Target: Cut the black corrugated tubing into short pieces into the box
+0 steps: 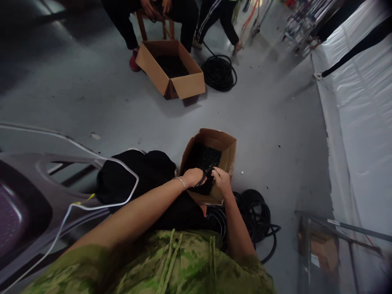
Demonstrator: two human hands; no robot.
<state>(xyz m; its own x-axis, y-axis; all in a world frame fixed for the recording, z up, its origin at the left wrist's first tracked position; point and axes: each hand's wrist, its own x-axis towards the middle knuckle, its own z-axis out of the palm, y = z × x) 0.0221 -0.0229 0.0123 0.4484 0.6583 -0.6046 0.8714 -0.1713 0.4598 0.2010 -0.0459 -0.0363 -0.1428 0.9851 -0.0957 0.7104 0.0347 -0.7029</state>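
My left hand [196,177], with a bracelet at the wrist, is closed on a dark tool that looks like scissors [207,171]. Its narrow end points toward my right hand [221,179]. The fingers of that right hand are pinched at a thin black piece, seemingly tubing, mostly hidden by the fingertips. Both hands are over an open cardboard box [228,157] between my legs. Inside it lies a heap of small black pieces [203,157], too small to tell apart. Coils of black tubing [254,210] lie on the floor beside my right forearm.
Ahead, a seated person's legs flank another open cardboard box [186,87] with black contents. Another black coil [219,72] lies beside it, near a second person's hand. A purple-grey plastic chair [23,204] and white cable [101,207] are at left; a metal-framed rack [337,224] stands at right.
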